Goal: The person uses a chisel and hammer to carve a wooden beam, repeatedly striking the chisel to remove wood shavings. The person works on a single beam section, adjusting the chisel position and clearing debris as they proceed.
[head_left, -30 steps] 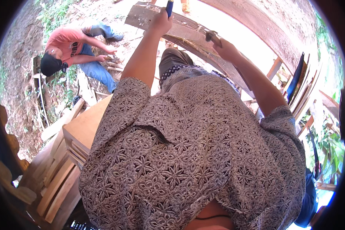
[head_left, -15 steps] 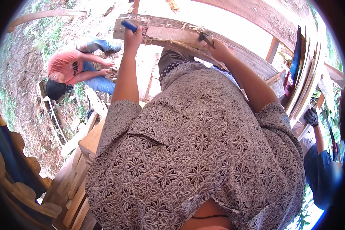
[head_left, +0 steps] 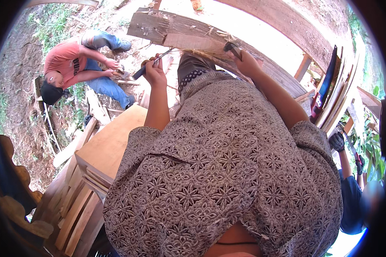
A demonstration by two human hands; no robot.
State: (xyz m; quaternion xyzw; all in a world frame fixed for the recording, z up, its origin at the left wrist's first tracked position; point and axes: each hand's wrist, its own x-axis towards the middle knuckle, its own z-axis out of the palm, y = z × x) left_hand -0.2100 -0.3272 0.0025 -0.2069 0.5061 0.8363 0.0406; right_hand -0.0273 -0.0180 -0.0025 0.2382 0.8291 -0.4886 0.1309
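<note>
Head view, looking down over a patterned grey shirt (head_left: pixel 227 171) that fills the centre and lower half. Left hand (head_left: pixel 155 72), at eleven o'clock from centre: fingers curled tight around a dark-handled tool (head_left: pixel 148 66), handle slanting down toward nine o'clock, metal shaft pointing up toward one o'clock, its tip near the lower edge of a weathered plank (head_left: pixel 180 32). Right hand (head_left: pixel 246 63), at twelve o'clock: closed on a small dark tool (head_left: pixel 232 47), its head resting at the plank's lower edge; kind of tool too small to tell. Plank: rough, grey-brown, lying across the top from eleven to one o'clock, splintered along the near edge. Wooden table (head_left: pixel 111 145), pale top, at eight o'clock, with stacked boards (head_left: pixel 73 210) beneath and beside it. Second person in a red shirt (head_left: pixel 66 62), crouched on bare ground at ten o'clock, hands on a piece of wood. Third person in a blue top (head_left: pixel 351 201), at four o'clock, gloved hand (head_left: pixel 337 141) raised. Leaning boards (head_left: pixel 339 98) at two o'clock.
</note>
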